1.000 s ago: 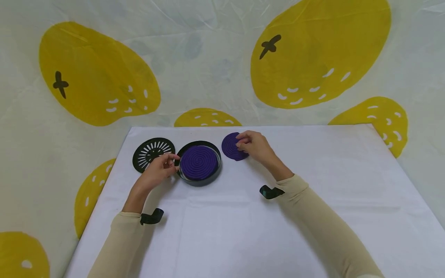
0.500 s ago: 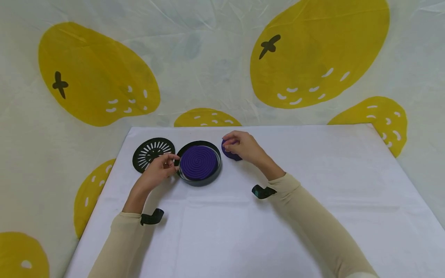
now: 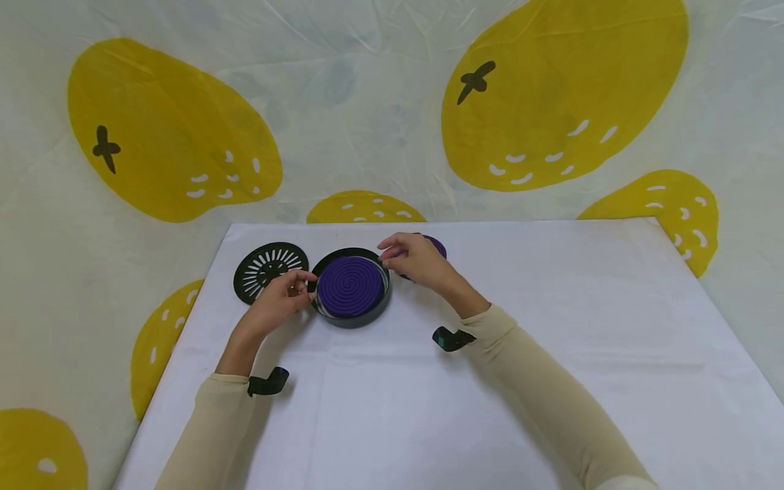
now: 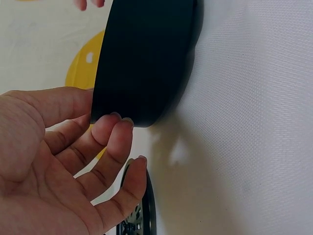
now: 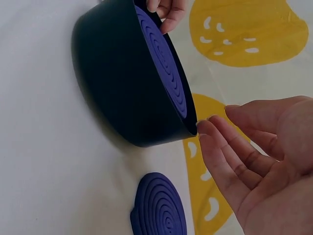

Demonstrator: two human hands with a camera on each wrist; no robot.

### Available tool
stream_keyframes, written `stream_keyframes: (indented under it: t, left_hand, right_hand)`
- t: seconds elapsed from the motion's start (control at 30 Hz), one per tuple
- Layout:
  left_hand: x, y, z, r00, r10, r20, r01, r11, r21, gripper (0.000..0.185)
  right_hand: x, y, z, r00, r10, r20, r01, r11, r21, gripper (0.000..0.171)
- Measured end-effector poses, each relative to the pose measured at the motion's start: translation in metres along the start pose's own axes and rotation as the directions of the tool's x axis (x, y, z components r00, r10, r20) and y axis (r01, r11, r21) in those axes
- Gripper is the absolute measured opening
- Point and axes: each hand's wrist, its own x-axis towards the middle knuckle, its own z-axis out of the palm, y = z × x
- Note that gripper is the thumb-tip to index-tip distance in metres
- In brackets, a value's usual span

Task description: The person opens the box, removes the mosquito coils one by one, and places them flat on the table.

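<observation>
Item: black dish [image 3: 351,316], round, on the white table [image 3: 490,408], near its far left; holds a purple coil [image 3: 351,286] lying flat inside, face just under the rim

Left hand [image 3: 278,299]: at the dish's left wall, fingertips [image 4: 117,127] touching the black side, fingers loosely bent, holding nothing; unchanged from a second ago

Right hand [image 3: 413,258]: a second ago it pinched the second coil [image 3: 436,245]; half a second ago it still covered that coil; now it has let go and moved left to the dish's right rim. Fingers [image 5: 230,161] spread and relaxed, tips at or just short of the rim; contact cannot be told

Second coil: purple, flat on the table just right of the dish, behind the right hand, released

Lid [image 3: 269,269]: black slotted disc, flat on the table, left of the dish, untouched

Reading: the spare coil appears set aside; both hands now bracket the dish, so work seems to have passed from the loose coil to the dish and the coil in it
</observation>
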Motion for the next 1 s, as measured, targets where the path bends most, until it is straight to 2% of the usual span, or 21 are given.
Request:
stream_keyframes:
  t: [0.3, 0.73, 0.83, 1.0]
  left_hand:
    - [0.000, 0.002, 0.000, 1.000, -0.008, -0.006, 0.008, 1.000, 0.006, 0.037]
    - [0.000, 0.002, 0.000, 1.000, -0.018, 0.005, 0.018, 1.000, -0.014, 0.037]
    - [0.003, -0.004, 0.001, 1.000, -0.020, 0.003, 0.020, 1.000, -0.010, 0.037]
    - [0.012, -0.027, 0.001, 1.000, -0.016, -0.011, 0.016, 1.000, 0.002, 0.039]
  right_hand:
    - [0.002, -0.004, 0.006, 0.999, -0.027, 0.030, 0.030, 0.995, -0.092, 0.036]
    - [0.004, -0.010, 0.014, 0.996, -0.017, 0.086, 0.029, 0.990, -0.137, 0.035]
    - [0.004, -0.010, 0.015, 0.997, -0.016, 0.076, 0.026, 0.991, -0.132, 0.034]
    - [0.004, -0.009, 0.016, 0.998, -0.007, 0.059, 0.016, 0.990, -0.139, 0.033]
